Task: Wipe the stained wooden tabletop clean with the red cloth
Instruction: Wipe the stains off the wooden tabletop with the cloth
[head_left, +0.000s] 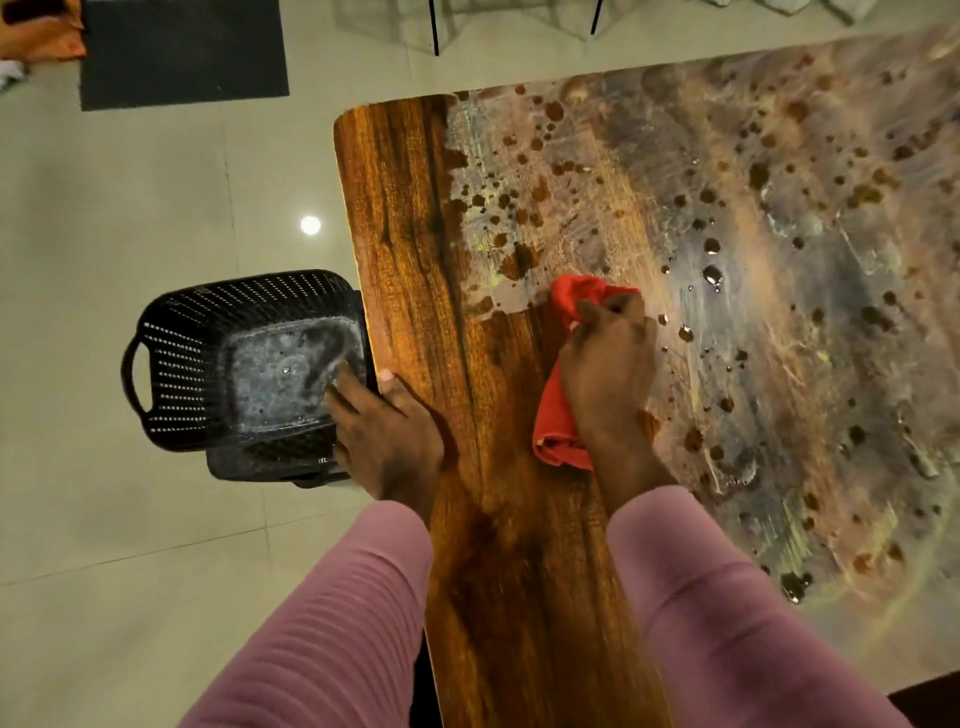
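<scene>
Head view shows your right hand (605, 364) clenched on the red cloth (563, 364), which bunches beyond your knuckles and trails under your wrist on the stained wooden tabletop (727, 260).

only faint, unreadable marks on the black basket (249, 358).

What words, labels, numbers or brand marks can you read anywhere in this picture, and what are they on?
No text can be read with confidence.
Black plastic basket: a tiny pale mark low on its near wall, too small and blurred to read.
Red cloth, wooden tabletop, pink sleeves, dark floor mat: no writing visible.
</scene>
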